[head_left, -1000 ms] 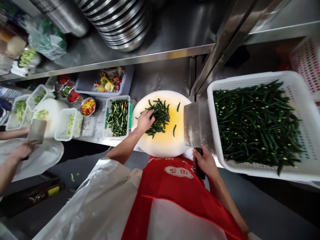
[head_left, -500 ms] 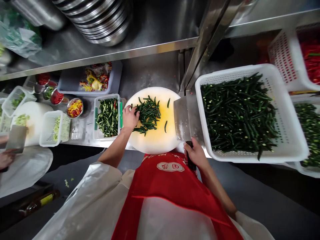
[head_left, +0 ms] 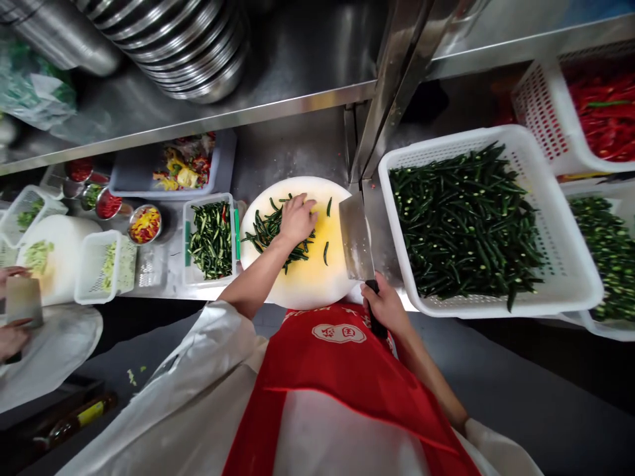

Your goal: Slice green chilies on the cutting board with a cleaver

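Across the back: a metal shelf (head_left: 307, 102) runs above the steel counter (head_left: 292, 149), carrying a stack of steel bowls (head_left: 198, 59).
White basket: a large perforated basket (head_left: 570, 271) sits on the right, heaped with dark green chillies (head_left: 461, 225); some hang over its near rim.
Far right: one more perforated basket (head_left: 538, 112) holds red chillies (head_left: 608, 119); nearer, a pale container (head_left: 608, 328) holds chopped green pieces (head_left: 602, 251).
Grey tub: the tub (head_left: 143, 178), partly under the shelf, holds yellow and red pieces (head_left: 186, 173) in one heap.
Round board: a white cutting board (head_left: 288, 287) lies before the person, stained yellow, bearing a pile of green chillies (head_left: 260, 228).
Clear box: just left of the board, a box (head_left: 191, 274) with green clips is filled with split green chillies (head_left: 211, 235) and a bit of red.
Cleaver: the blade of the cleaver (head_left: 356, 238) lies over the board's right edge, broad face up.
Right grip: the right hand (head_left: 387, 304) is clamped round the cleaver's black handle, fingers wrapped.
Left grip: the left hand (head_left: 297, 221) lies palm down on the pile, fingers slightly apart and touching it; what lies under the palm is hidden.
Co-worker: at the left edge, a second person's hand (head_left: 12, 340) holds another cleaver (head_left: 24, 301).
Small bowls: one metal bowl (head_left: 157, 233) holds yellow and red bits; smaller ones behind hold red or green.
Loose chillies: two, one farther (head_left: 329, 206) and one nearer (head_left: 326, 253), lie between pile and cleaver.
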The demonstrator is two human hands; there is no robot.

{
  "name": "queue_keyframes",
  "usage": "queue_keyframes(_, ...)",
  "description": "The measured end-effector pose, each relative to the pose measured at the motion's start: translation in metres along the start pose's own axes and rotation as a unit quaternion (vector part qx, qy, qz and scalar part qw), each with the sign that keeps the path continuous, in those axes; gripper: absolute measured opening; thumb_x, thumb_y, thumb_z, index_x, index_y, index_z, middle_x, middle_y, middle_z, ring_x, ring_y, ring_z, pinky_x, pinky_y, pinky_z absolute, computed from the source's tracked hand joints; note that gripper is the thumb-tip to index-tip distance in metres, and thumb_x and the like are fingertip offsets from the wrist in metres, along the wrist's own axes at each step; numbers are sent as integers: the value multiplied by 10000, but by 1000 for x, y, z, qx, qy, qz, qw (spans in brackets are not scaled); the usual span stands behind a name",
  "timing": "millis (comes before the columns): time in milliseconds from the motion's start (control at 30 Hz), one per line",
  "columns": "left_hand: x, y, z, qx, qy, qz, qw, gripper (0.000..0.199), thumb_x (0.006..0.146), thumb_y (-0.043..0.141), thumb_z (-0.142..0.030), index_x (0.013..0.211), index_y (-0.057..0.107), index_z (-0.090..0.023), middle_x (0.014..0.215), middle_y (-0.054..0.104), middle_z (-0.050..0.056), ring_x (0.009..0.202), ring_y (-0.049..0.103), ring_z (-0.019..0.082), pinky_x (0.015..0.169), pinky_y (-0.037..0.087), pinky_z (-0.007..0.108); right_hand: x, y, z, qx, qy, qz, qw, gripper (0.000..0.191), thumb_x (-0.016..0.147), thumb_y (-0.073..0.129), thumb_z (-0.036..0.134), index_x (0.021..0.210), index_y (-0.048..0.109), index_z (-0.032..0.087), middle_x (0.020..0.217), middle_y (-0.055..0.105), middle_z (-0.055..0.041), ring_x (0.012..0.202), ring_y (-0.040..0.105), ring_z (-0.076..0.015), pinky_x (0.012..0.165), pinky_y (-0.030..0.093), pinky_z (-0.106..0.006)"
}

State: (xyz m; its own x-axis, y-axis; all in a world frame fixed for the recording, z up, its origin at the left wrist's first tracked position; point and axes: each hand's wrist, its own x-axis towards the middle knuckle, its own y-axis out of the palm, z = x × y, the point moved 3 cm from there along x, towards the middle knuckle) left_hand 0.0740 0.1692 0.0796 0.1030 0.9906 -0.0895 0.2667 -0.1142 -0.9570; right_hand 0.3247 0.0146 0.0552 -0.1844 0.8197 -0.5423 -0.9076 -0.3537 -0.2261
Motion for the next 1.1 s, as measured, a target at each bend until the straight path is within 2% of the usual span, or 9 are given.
queue_keyframes(100, 17, 19, -23, 5, 81, 50, 995, 398, 920, 514, -298, 1308, 555, -223, 1488, 410, 82, 1367, 375, 271, 1155, 312, 448, -1, 1, 3, -10, -1, -4, 1000, 330, 878, 498, 449, 1107, 521, 213, 531, 579, 50, 469, 557, -174, 499, 430, -280)
queue_keyframes(233, 27, 41, -38, 51, 89, 70, 992, 377, 921, 506, -290, 1284, 565, -210, 1429, 448, 111, 1263, 448, 296, 1038, 420, 451, -2, 3, 2, 0, 14, -6, 1000, 307, 874, 501, 451, 1065, 509, 211, 520, 574, 54, 447, 541, -166, 476, 417, -270)
queue_keyframes(333, 23, 46, -32, 78, 89, 59, 991, 286, 935, 455, -236, 1158, 626, -181, 1277, 541, 118, 1146, 502, 280, 971, 448, 421, -3, 6, 1, 6, 15, -14, 1000, 275, 878, 498, 446, 1032, 505, 218, 519, 568, 56, 443, 536, -161, 464, 410, -263)
queue_keyframes(467, 7, 46, -8, 65, 112, 79, 988, 302, 935, 381, -133, 1068, 651, -165, 1153, 590, 109, 1054, 539, 243, 953, 441, 371, -2, 8, -1, 11, 6, -18, 1000, 259, 885, 496, 440, 1027, 497, 224, 535, 569, 58, 453, 539, -159, 473, 415, -260)
queue_keyframes(667, -13, 37, 13, 28, 127, 103, 986, 440, 863, 431, -54, 1261, 561, -190, 1112, 630, 94, 995, 591, 227, 871, 475, 331, -3, 2, 7, -18, -12, -12, 1000, 195, 900, 471, 423, 919, 480, 229, 544, 564, 53, 472, 542, -152, 509, 415, -258)
queue_keyframes(767, -7, 33, 8, 2, 129, 76, 989, 336, 857, 475, -84, 1148, 619, -171, 1042, 649, 94, 980, 587, 239, 882, 475, 358, -6, -6, 17, -69, -20, -10, 997, 204, 913, 452, 418, 896, 497, 220, 565, 580, 32, 519, 557, -158, 530, 402, -259)
queue_keyframes(900, 10, 36, -5, -32, 230, 15, 972, 238, 887, 487, -132, 1022, 672, -196, 1092, 635, 75, 1060, 537, 237, 949, 446, 378, -4, -12, 27, -152, -11, 5, 988, 165, 908, 453, 362, 860, 500, 212, 634, 627, 1, 568, 574, -156, 557, 380, -252)
queue_keyframes(1000, 20, 44, -7, -31, 288, 47, 956, 233, 898, 479, -135, 977, 691, -190, 1073, 634, 72, 1030, 537, 219, 912, 463, 339, 0, -17, 31, -222, 6, 6, 975, 101, 897, 454, 299, 870, 485, 207, 647, 629, -10, 566, 565, -155, 544, 339, -250)
queue_keyframes(1100, 25, 47, -3, -27, 325, 63, 943, 243, 922, 446, -137, 967, 683, -166, 981, 645, 70, 972, 553, 203, 893, 465, 318, 2, -22, 37, -277, -2, -7, 961, 158, 936, 430, 345, 891, 484, 203, 657, 625, -24, 573, 565, -162, 538, 307, -257)
